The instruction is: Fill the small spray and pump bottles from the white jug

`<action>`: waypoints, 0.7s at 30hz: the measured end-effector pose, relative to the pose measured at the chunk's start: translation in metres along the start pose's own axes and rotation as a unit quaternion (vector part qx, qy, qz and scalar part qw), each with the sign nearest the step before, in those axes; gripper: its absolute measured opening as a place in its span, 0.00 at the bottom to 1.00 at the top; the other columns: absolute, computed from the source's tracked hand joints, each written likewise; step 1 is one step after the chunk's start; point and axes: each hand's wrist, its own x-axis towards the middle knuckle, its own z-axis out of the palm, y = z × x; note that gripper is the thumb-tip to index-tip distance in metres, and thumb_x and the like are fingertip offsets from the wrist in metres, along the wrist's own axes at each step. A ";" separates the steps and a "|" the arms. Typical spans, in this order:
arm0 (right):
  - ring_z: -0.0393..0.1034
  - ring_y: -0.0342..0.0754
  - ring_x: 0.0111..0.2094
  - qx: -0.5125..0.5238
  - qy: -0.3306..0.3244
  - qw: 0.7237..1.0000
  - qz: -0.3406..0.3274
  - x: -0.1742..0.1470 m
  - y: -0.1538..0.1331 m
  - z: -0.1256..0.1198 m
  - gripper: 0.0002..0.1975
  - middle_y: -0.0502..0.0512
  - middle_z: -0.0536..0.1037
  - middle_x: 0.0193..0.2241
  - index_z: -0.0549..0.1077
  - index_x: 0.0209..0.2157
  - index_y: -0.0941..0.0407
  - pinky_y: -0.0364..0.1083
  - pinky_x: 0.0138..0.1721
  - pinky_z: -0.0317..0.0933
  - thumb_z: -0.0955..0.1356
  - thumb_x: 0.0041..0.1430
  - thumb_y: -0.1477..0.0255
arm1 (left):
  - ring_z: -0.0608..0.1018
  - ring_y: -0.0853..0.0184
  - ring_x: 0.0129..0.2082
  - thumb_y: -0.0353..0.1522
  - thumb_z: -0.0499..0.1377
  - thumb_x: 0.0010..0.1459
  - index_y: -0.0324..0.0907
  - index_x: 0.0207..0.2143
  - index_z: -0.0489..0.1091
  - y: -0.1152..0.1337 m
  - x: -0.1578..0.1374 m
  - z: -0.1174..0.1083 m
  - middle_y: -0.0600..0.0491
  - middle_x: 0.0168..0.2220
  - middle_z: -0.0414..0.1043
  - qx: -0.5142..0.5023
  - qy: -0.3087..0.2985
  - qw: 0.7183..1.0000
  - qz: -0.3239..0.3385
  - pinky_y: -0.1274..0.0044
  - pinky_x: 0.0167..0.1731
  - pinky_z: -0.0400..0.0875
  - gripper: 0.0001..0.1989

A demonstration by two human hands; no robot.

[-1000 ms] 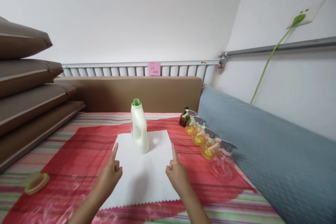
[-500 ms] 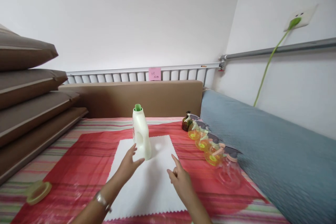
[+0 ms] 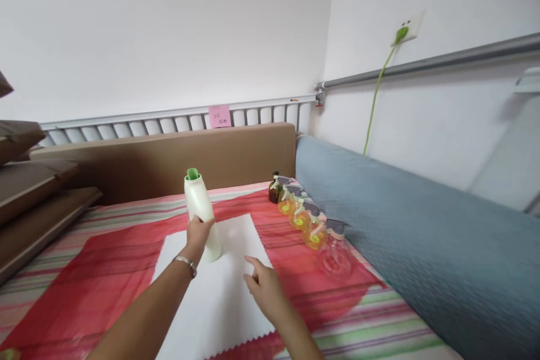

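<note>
A pale green detergent bottle (image 3: 198, 197) with a green spout in its uncapped neck stands on a white cloth (image 3: 228, 304) with scalloped edges. My left hand (image 3: 199, 235), a silver bangle at its wrist, is closed around the bottle's handle side; part of the grip is hidden behind the hand. To the right, my right hand (image 3: 262, 284) hovers over the cloth with index finger and thumb apart, holding nothing. It is apart from the bottle.
A slanting row of pump bottles runs along the right: a dark brown one (image 3: 276, 192), several yellow ones (image 3: 314, 234) and a clear pink one (image 3: 336, 259). Brown cushions (image 3: 42, 211) are stacked at left. A blue padded bolster (image 3: 379, 208) borders the right side.
My left hand has moved forward and closed on the bottle's handle. The view has swung right, so everything sits further left. My right hand stays open over the cloth.
</note>
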 end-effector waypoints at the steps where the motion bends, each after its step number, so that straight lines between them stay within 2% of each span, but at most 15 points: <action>1: 0.65 0.45 0.23 0.002 -0.003 1.000 -0.001 0.000 0.001 0.000 0.20 0.48 0.72 0.20 0.69 0.50 0.55 0.41 0.28 0.57 0.62 0.54 0.73 | 0.76 0.61 0.30 0.34 0.60 0.43 0.35 0.35 0.68 0.000 0.001 -0.002 0.43 0.33 0.74 -0.001 -0.008 1.000 -0.003 0.75 0.25 0.67 0.15; 6: 0.65 0.44 0.23 0.014 -0.021 1.000 -0.002 0.000 0.005 -0.001 0.20 0.48 0.71 0.19 0.70 0.49 0.56 0.42 0.28 0.56 0.62 0.54 0.72 | 0.74 0.66 0.27 0.33 0.59 0.43 0.34 0.37 0.68 0.002 -0.009 -0.029 0.46 0.33 0.73 -0.010 -0.058 0.998 0.008 0.78 0.22 0.65 0.17; 9: 0.64 0.44 0.23 0.020 -0.028 0.999 -0.005 0.000 0.006 -0.001 0.20 0.47 0.70 0.18 0.70 0.49 0.56 0.42 0.28 0.56 0.62 0.55 0.71 | 0.73 0.67 0.27 0.34 0.60 0.42 0.35 0.36 0.68 0.003 -0.024 -0.063 0.48 0.32 0.73 -0.009 -0.064 0.998 0.014 0.79 0.21 0.65 0.17; 14: 0.64 0.45 0.22 0.022 -0.032 0.999 -0.007 -0.004 0.003 -0.001 0.20 0.47 0.69 0.18 0.70 0.48 0.58 0.42 0.27 0.56 0.61 0.54 0.71 | 0.68 0.70 0.18 0.41 0.61 0.43 0.36 0.29 0.68 -0.003 -0.060 -0.130 0.53 0.21 0.71 0.028 -0.051 0.998 0.016 0.80 0.16 0.59 0.17; 17: 0.63 0.45 0.22 0.027 -0.036 0.999 -0.010 -0.007 -0.002 -0.001 0.19 0.47 0.69 0.18 0.71 0.48 0.57 0.42 0.27 0.55 0.61 0.54 0.70 | 0.73 0.65 0.21 0.42 0.62 0.42 0.37 0.30 0.69 -0.019 -0.079 -0.159 0.53 0.19 0.72 0.086 -0.052 0.994 0.051 0.76 0.22 0.66 0.18; 21: 0.63 0.45 0.22 0.045 -0.043 0.998 -0.018 -0.011 -0.013 -0.001 0.18 0.46 0.68 0.18 0.72 0.46 0.56 0.42 0.26 0.55 0.62 0.54 0.70 | 0.77 0.58 0.32 0.38 0.61 0.42 0.40 0.35 0.71 -0.059 -0.094 -0.176 0.50 0.32 0.78 0.116 -0.047 0.984 0.125 0.72 0.32 0.71 0.17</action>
